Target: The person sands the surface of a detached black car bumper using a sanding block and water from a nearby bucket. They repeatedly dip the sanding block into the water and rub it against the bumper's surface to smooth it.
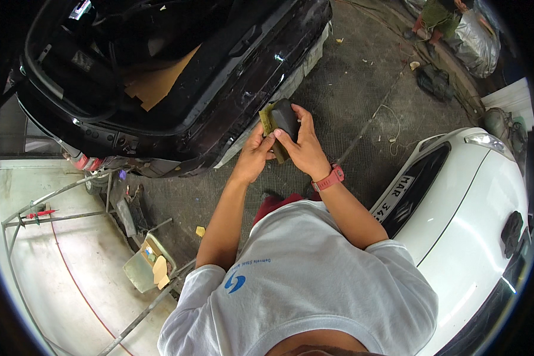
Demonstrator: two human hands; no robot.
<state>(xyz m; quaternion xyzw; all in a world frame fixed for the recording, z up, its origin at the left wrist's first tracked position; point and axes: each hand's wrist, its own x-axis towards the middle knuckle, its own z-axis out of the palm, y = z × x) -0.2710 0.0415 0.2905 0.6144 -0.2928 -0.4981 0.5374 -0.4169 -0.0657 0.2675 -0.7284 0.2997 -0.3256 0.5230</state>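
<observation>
Dark grey and rounded, the hand block (286,118) was grasped in the right hand (307,151), lying ahead and left of its palm. An olive sheet (267,121), nearer the left hand (254,156) and pinched by it, ran along the block's left side. Both long axes pointed outward, near the rear edge of the black car (204,138).

A dark grey block (285,117) with rounded corners is held just past twelve o'clock from the view's centre; along its eight-o'clock side, a bent olive-yellow strip (267,121) slants from eleven to five.
</observation>
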